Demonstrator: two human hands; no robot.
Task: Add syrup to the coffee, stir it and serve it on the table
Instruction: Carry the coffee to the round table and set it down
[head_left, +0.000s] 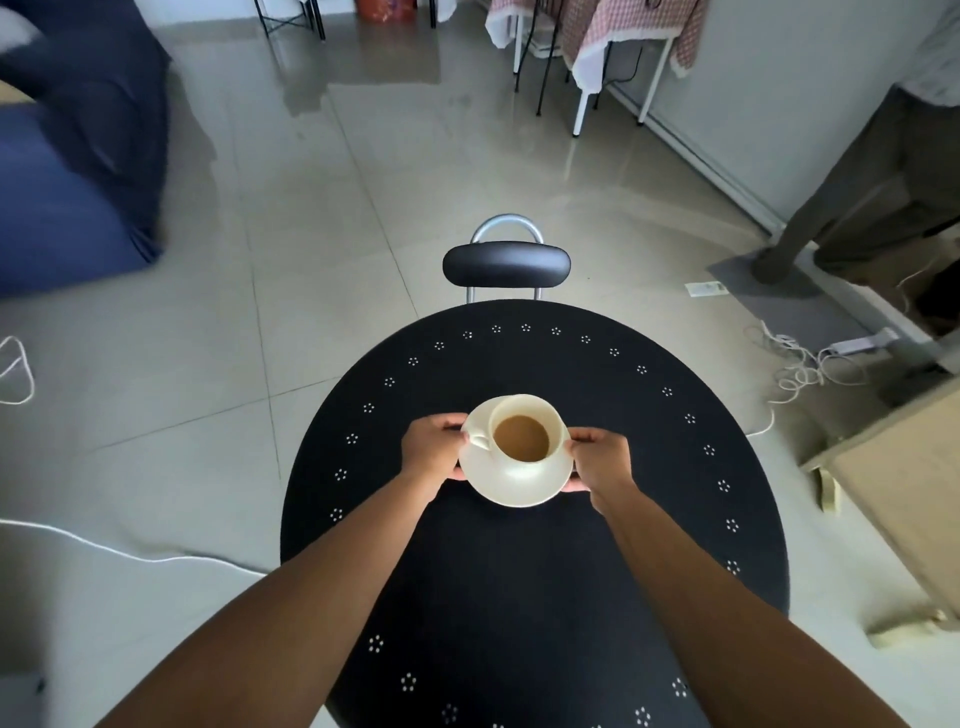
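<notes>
Pinching a glossy round saucer (519, 486) — left hand (434, 446), right hand (602, 458), fingers curled, cream cup (557, 422), matte black table (519, 597).

No text, label, brand or number can be read. A small card (704, 288) on the floor (363, 234) bears print too small to make out. The desk (535, 571) shows only a ring of white dot clusters, not letters.

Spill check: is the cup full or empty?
Partly full: brown coffee sits well below the rim of the cup; none shows on the saucer.
</notes>
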